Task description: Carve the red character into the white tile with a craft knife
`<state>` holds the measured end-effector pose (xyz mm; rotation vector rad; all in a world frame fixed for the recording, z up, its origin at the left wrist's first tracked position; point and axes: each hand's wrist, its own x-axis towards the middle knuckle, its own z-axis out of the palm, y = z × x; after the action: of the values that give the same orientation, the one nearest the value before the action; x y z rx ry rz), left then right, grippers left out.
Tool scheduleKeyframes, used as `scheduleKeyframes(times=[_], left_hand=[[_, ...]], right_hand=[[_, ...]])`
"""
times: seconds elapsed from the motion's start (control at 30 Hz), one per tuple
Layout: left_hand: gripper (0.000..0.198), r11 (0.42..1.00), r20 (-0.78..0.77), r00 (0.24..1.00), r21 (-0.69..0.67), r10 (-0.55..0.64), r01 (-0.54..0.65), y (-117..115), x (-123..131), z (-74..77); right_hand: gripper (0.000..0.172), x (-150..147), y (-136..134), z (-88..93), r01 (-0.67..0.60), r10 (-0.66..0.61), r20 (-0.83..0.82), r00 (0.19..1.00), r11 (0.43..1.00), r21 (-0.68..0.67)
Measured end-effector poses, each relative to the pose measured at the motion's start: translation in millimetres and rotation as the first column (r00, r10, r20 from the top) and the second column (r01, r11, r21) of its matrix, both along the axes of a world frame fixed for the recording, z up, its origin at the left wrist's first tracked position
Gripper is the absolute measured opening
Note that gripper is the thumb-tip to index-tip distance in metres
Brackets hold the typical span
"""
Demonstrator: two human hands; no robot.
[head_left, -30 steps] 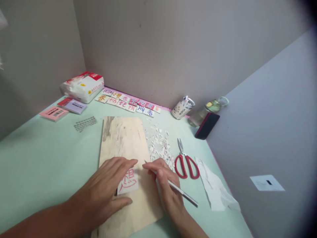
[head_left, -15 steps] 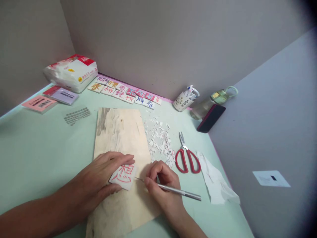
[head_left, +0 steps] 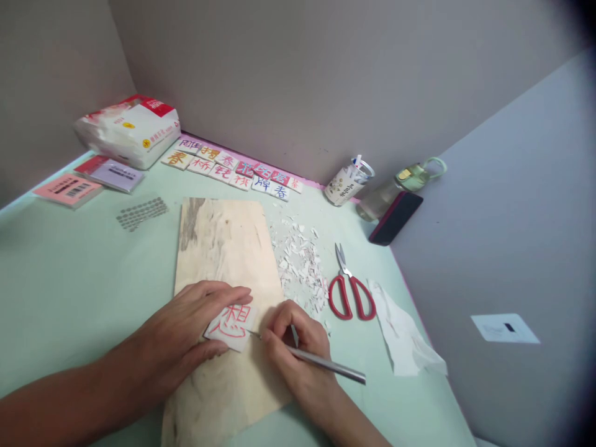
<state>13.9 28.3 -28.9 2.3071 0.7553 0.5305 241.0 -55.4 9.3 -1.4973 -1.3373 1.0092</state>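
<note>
My left hand [head_left: 190, 329] grips a small white carving block [head_left: 231, 328] by its left side, thumb below and fingers above. A red Chinese character is drawn on the block's face. The block rests on a wooden board [head_left: 223, 236]. In my right hand [head_left: 300, 347] is a silver craft knife [head_left: 333, 367], held like a pen. Its thin tip touches or nearly touches the block's right edge. The handle slants down to the right. My fingers partly hide the front of the knife.
White shavings [head_left: 302, 261] lie right of the board, beside red-handled scissors [head_left: 347, 279] and a crumpled tissue [head_left: 405, 335]. Several lettered blocks [head_left: 226, 174] line the back. A pen can [head_left: 347, 182], bottle [head_left: 400, 186], phone [head_left: 395, 218] and tissue pack [head_left: 130, 130] stand behind.
The knife tip has moved slightly left, closer to the block, with my right hand. My left hand still holds the block. The whole view has shifted a little.
</note>
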Motion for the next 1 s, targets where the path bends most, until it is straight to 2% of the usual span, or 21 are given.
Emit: scheduleKeyframes(times=[0.33,0.5,0.63,0.77,1.0], left_hand=[[0.053,1.0,0.009,1.0,-0.006,0.009,-0.009,-1,2,-1.1],[0.053,0.999,0.026,0.999,-0.013,0.031,-0.031,0,2,-3.0],[0.056,1.0,0.016,1.0,0.002,-0.002,0.002,0,1,-5.2],[0.053,0.999,0.028,0.999,-0.015,0.043,-0.043,-2,1,-2.3],[0.056,1.0,-0.007,1.0,0.02,-0.017,0.017,1,-1,-2.2]], right_hand=[[0.026,-4,2,9.8,-0.073,0.073,0.097,0.993,0.997,-0.005],[0.027,-1,2,10.2,-0.106,0.108,0.106,0.989,0.994,-0.019],[0.026,0,3,11.5,-0.129,0.129,0.11,0.986,0.992,-0.013],[0.026,-1,3,13.0,-0.132,0.135,0.092,0.986,0.99,-0.042],[0.025,-1,2,13.5,-0.13,0.133,0.105,0.985,0.991,-0.04]])
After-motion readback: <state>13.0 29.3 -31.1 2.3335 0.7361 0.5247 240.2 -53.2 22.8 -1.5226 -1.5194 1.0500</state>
